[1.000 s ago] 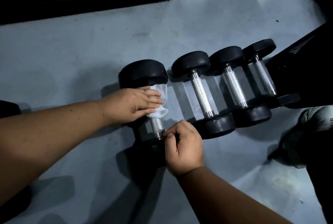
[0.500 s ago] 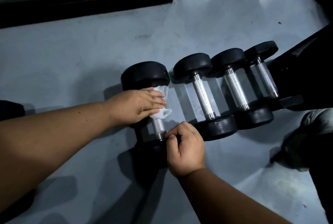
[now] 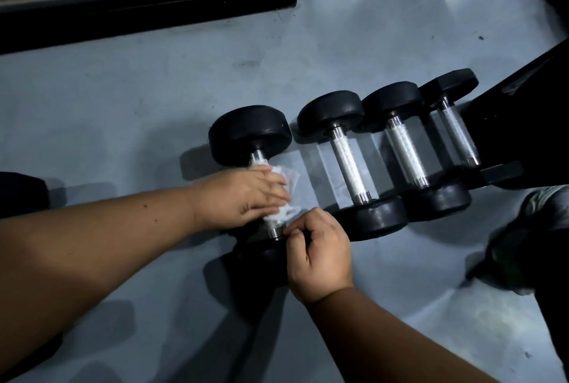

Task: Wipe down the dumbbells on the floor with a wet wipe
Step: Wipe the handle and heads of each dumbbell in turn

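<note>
The fingers of the left hand [image 3: 243, 195] are wrapped over a crumpled white wet wipe [image 3: 284, 195], which is pressed around the knurled steel handle of the nearest black round-headed dumbbell [image 3: 250, 135]. The right hand [image 3: 320, 255], fingers curled, grips that dumbbell's near head. Three further black dumbbells [image 3: 351, 155] are ranged alongside on the grey concrete floor [image 3: 123, 105].

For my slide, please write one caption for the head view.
Left hand wipes leftmost dumbbell handle with wet wipe; right hand steadies it.
</note>
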